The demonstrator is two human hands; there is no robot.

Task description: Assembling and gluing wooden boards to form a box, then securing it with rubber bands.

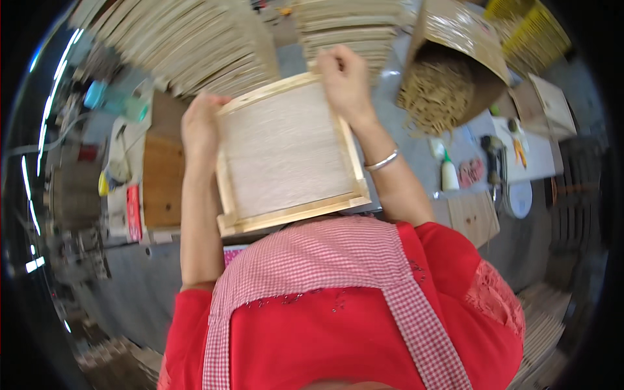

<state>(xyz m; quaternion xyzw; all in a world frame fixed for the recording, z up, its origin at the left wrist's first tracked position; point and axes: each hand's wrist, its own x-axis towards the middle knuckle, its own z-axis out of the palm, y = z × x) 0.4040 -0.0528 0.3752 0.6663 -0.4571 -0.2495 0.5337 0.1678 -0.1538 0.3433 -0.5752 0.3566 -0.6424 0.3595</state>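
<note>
A square, shallow wooden frame (296, 212) with a pale flat panel (286, 149) inside it is held in front of my body, over the worktable. My left hand (201, 127) grips its far left corner, the fingers a little blurred and partly hidden by the wood. At the far right corner my right hand (346, 84) is closed on the frame's edge, with a bracelet at that wrist. The frame's near side lies close to my checked apron (312, 253).
Tall stacks of wooden pieces (188, 45) stand beyond the frame. To the right, a tipped cardboard box (455, 26) spills small wooden pieces (442, 94). Nearby are a white bottle (449, 174) with a green tip and orange-handled pliers (520, 153). A red box (134, 211) is at left.
</note>
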